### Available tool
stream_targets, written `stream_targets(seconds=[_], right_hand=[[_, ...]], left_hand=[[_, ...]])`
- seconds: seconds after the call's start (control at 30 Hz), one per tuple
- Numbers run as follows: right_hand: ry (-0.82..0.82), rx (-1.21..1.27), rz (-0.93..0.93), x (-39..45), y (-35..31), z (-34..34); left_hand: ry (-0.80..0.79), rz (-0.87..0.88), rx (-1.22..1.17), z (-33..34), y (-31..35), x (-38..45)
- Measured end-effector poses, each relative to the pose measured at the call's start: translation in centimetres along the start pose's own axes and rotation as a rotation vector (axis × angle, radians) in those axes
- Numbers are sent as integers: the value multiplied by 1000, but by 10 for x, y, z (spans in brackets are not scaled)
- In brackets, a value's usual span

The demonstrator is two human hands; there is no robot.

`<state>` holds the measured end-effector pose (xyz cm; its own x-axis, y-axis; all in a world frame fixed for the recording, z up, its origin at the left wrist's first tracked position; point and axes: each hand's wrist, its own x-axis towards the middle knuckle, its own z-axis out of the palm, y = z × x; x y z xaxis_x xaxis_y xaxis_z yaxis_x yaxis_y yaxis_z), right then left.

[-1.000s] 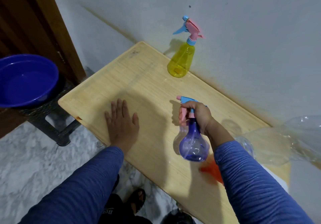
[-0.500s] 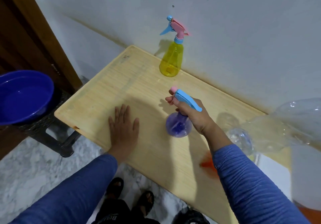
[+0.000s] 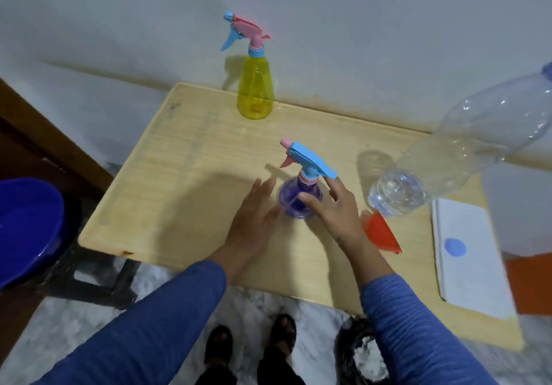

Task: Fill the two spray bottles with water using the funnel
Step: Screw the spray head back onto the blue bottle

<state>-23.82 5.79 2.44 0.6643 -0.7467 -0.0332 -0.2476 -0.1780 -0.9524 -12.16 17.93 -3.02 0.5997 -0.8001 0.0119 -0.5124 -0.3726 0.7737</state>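
Purple spray bottle [image 3: 300, 198] upright between open hands, table [image 3: 185, 175]

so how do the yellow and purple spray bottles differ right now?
The yellow spray bottle is tall and tapered; the purple spray bottle looks squat and round. Yellow has a pink head with a blue trigger; purple has the reverse. Yellow stands untouched by the wall; purple sits mid-table between the left hand and right hand. Both are upright with heads on.

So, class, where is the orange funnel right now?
In the head view, the orange funnel lies on the wooden table, right of the right hand, just below the clear plastic bottle.
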Motion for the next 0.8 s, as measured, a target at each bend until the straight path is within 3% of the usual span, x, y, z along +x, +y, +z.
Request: stream_targets(seconds=[0.17,0.3,0.47,0.8], right_hand=[[183,-79,55,-24,23,19],[271,-5,105,-27,24,35],[351,83,154,-10,12,44],[338,155,118,91,-4,27]], left_hand=[[-107,23,-48,-6,15,13],[-69,-43,-280,-7,19,12],[12,-53,-401,-8,21,28],[76,-39,-484,-14,37,123]])
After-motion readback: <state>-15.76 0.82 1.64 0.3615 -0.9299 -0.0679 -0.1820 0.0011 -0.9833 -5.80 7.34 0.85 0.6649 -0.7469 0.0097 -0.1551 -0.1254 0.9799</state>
